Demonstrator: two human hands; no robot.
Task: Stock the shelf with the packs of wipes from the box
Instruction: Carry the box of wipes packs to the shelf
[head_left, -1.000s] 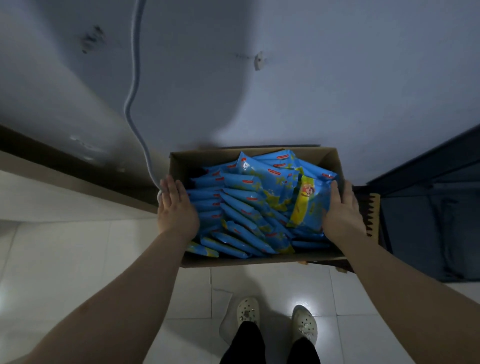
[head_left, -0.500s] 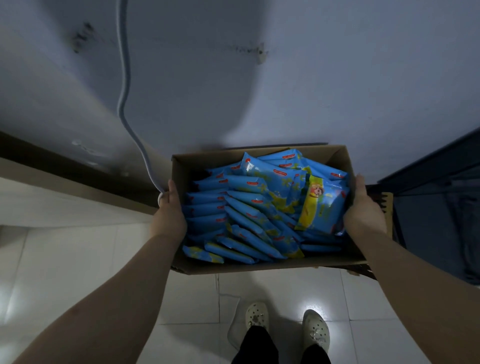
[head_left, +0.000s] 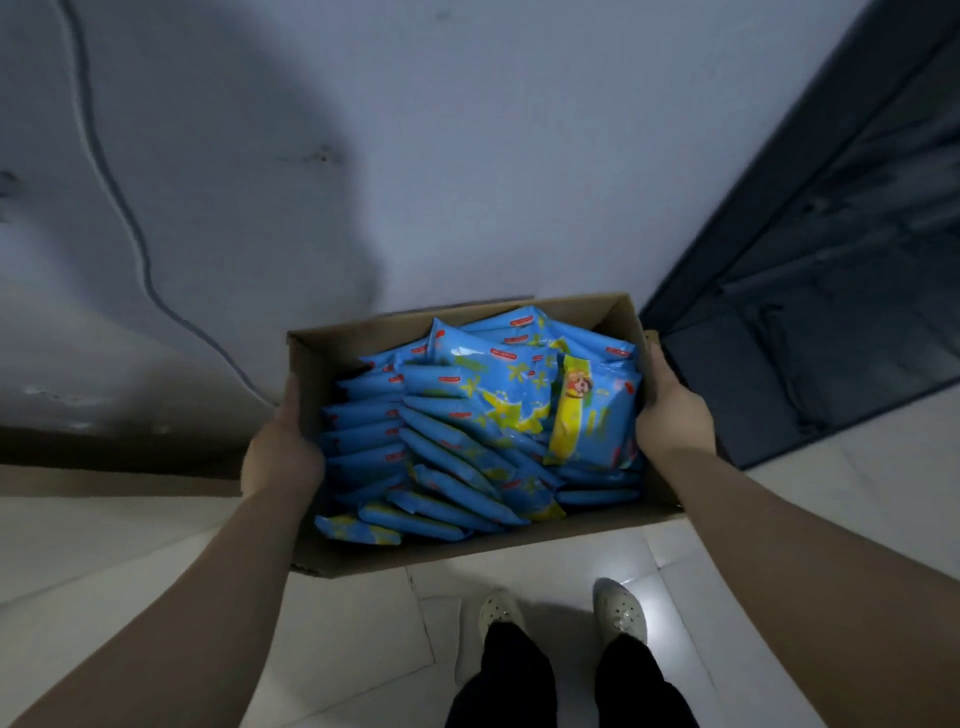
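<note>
Open brown cardboard box (head_left: 340, 353), held clear of the floor: left hand (head_left: 280, 452) gripping the 9 o'clock wall, right hand (head_left: 672, 415) gripping the 3 o'clock wall. Slightly skewed, 3 o'clock end sitting higher in frame. Nearly full of blue packs of wipes (head_left: 447, 457) with yellow print and red labels. Most standing on edge in overlapping rows from 9 to 6 o'clock. A few lying flatter on top toward 1 o'clock, one pack (head_left: 576, 410) showing a yellow band with a cartoon figure.

Pale glossy tiled floor (head_left: 337, 623), pair of light perforated clogs (head_left: 618, 610) standing on it, dark unit (head_left: 805, 338) at right.
</note>
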